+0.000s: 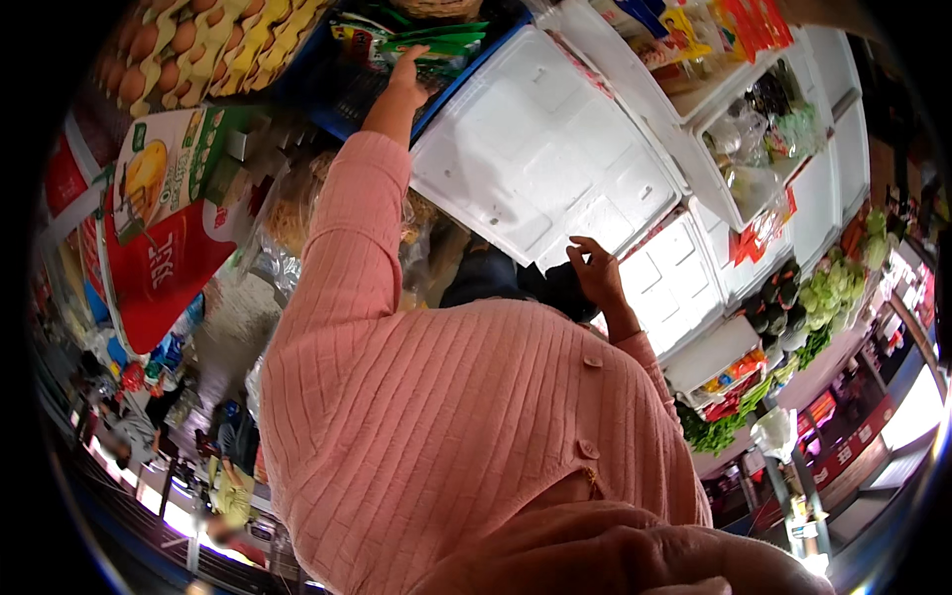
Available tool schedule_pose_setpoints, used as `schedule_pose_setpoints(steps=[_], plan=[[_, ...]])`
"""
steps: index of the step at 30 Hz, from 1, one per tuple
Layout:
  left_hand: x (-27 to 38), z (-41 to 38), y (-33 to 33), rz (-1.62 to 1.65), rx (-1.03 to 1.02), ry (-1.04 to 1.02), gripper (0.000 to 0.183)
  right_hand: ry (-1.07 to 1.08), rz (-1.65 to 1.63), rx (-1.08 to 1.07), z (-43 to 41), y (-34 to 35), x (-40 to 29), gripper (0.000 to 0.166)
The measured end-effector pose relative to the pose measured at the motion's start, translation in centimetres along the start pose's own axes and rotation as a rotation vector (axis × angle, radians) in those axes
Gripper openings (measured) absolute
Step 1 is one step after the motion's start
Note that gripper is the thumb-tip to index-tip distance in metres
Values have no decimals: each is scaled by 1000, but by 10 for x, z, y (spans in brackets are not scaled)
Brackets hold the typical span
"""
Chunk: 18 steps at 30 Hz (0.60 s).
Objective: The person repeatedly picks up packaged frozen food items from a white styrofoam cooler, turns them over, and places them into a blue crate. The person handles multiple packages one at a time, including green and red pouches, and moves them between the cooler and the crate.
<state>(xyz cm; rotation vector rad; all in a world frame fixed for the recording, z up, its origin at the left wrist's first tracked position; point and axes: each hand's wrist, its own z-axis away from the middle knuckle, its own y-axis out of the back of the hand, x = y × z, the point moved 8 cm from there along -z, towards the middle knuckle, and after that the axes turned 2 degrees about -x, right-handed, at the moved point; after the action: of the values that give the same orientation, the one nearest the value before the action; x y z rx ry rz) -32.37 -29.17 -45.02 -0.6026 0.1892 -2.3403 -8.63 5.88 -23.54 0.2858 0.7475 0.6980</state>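
My left hand reaches into a blue plastic crate, its fingers at some green packets; whether they grip one is not clear. Beside these lies another printed packet. My right hand is raised near the near corner of a white foam box lid, its fingers bent and apart with nothing seen between them. Something black, of unclear kind, is just left of that hand.
Egg trays are stacked at the upper left, above a printed carton and bagged goods. On the right stand foam boxes, one holding bagged items, and leafy vegetables. People are in the background at lower left.
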Motion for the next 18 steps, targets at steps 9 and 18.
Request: schedule_pose_setpoints(steps=[9, 18], plan=[[15, 53, 6, -26, 133, -142, 77, -1, -90, 103, 13, 24, 35, 33], [22, 104, -24, -270, 72, -421, 53, -36, -277, 239, 26, 71, 122, 34]])
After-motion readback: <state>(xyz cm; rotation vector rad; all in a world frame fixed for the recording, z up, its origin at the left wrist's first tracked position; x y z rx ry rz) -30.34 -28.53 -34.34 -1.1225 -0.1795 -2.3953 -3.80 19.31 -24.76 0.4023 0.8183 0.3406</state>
